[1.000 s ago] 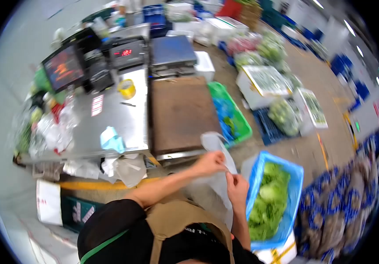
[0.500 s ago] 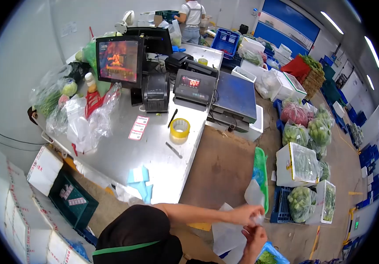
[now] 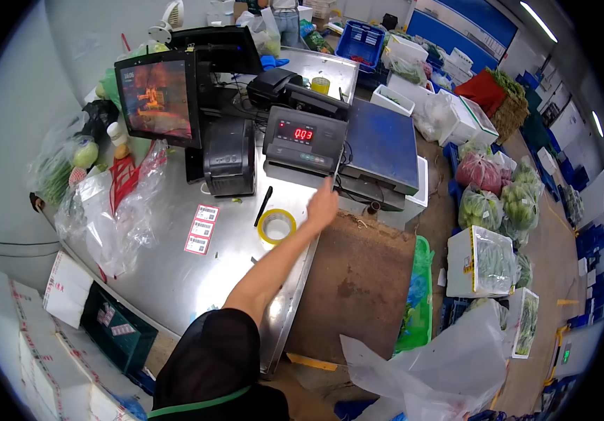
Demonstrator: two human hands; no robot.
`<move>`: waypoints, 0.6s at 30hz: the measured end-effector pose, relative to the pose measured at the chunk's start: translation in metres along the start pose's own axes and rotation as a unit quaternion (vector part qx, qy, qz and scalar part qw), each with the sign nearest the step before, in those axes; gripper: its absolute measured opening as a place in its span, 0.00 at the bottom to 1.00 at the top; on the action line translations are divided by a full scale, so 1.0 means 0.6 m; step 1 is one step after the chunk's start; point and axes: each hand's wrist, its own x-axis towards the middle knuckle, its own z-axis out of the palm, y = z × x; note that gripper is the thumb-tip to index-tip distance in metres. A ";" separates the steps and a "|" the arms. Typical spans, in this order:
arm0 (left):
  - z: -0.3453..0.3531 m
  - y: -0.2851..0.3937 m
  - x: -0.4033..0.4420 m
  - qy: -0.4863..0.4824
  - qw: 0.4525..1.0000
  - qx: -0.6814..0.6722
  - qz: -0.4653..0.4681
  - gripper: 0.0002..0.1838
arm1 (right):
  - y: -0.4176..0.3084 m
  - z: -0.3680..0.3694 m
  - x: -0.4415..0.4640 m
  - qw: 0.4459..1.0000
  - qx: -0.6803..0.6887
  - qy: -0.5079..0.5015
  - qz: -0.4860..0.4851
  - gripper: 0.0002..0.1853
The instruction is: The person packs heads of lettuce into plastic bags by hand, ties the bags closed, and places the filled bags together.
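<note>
My left hand [image 3: 323, 205] reaches out over the table's right edge, just below the weighing scale display [image 3: 304, 140]. One finger stretches toward the display's lower right corner; whether it touches is unclear. No object shows in this hand, and its other fingers are partly hidden. The display reads 0.03 in red digits. A large translucent plastic bag [image 3: 435, 365] spreads out at the lower right, its lower part cut off by the frame. My right hand is out of view. A roll of yellow tape [image 3: 276, 226] and a black pen [image 3: 264, 205] lie left of my forearm.
The blue scale platform [image 3: 379, 144] stands behind the brown board [image 3: 358, 281]. A green crate [image 3: 423, 302] sits right of the board. A label strip [image 3: 202, 229], a label printer [image 3: 229, 158] and a monitor [image 3: 158, 98] are on the metal table. Bagged vegetables [image 3: 481, 207] stand farther right.
My left hand has left the plastic and moved up and left to the scale display. My right hand has gone out of view. The plastic bag is spread wider, and the reading has changed.
</note>
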 end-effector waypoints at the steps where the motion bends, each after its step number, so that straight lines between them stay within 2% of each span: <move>1: -0.017 -0.004 0.031 -0.045 0.996 0.051 -0.065 0.25 | 0.002 0.012 0.000 1.000 -0.004 -0.002 0.005 0.27; 7: 0.020 -0.078 0.106 -0.045 0.988 0.141 -0.032 0.26 | 0.011 0.047 0.005 0.999 -0.021 -0.012 0.029 0.28; 18: 0.028 -0.072 0.111 -0.049 0.987 0.132 -0.072 0.27 | 0.011 0.074 0.005 0.998 -0.032 -0.028 0.050 0.29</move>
